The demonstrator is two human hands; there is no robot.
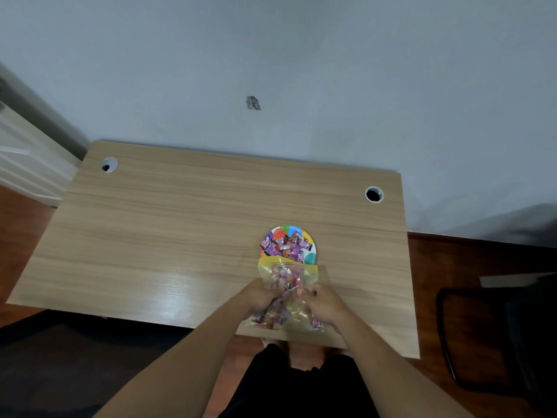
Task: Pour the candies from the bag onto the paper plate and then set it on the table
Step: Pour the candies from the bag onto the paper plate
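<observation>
While both hands (291, 300) grip the bag (287, 292) at its middle, its mouth tilts over the paper plate (310, 257) just beyond them, so candies (284, 245) slide out.

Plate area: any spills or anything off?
No spill visible. Candies sit on the plate; the bag, held by the left hand and right hand, still holds many. The table looks clean.

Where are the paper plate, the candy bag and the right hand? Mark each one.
paper plate (310, 257): head view, on its bare rim at the lower right.
candy bag (284, 274): head view, on its clear upper part near the yellow opening.
right hand (322, 303): head view, on the back of the hand.
</observation>
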